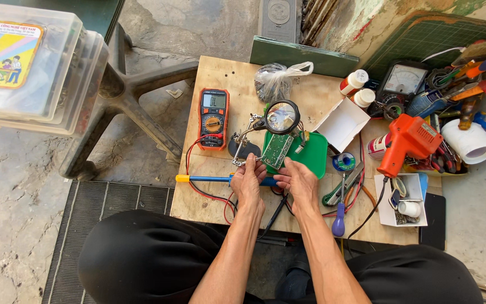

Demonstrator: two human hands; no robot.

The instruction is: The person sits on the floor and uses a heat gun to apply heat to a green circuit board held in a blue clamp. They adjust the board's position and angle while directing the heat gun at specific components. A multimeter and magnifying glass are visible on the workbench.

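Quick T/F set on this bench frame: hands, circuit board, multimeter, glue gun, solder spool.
1. Both hands are at the circuit board. True: the left hand and right hand meet at its lower edge.
2. The multimeter lies right of the board. False: it lies to the left.
3. A magnifier sits above the board. True.
4. The orange glue gun is in the right hand. False: it lies on the bench, apart from both hands.
5. The solder spool sits on the green tray. False: it stands beside the tray, on the wooden board.
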